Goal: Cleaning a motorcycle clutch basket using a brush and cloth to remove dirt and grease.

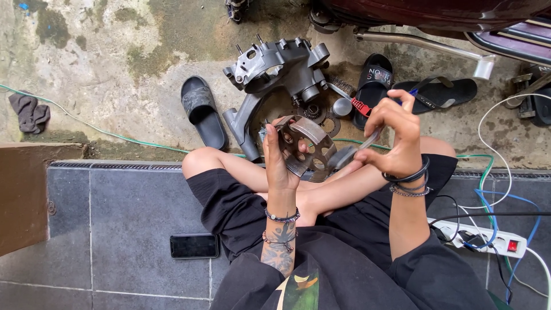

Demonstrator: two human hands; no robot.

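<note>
My left hand (279,155) holds up a round metal clutch drum (307,148) with holes in its face, tilted on edge above my crossed legs. My right hand (400,133) grips a small brush-like tool (354,150) whose dark head touches the drum's right rim. Both wrists wear bracelets. On the concrete just beyond lies a grey metal engine casing (275,74) with gears (320,115) and a red-handled wire brush (351,100) beside it.
A black phone (194,245) lies on the grey tiles at my left. A white power strip (488,238) with tangled cables is at right. Black sandals (202,109) (374,80) (442,90), a grey rag (30,112), a green hose (103,131) and a scooter's kick lever (425,45) sit on the concrete.
</note>
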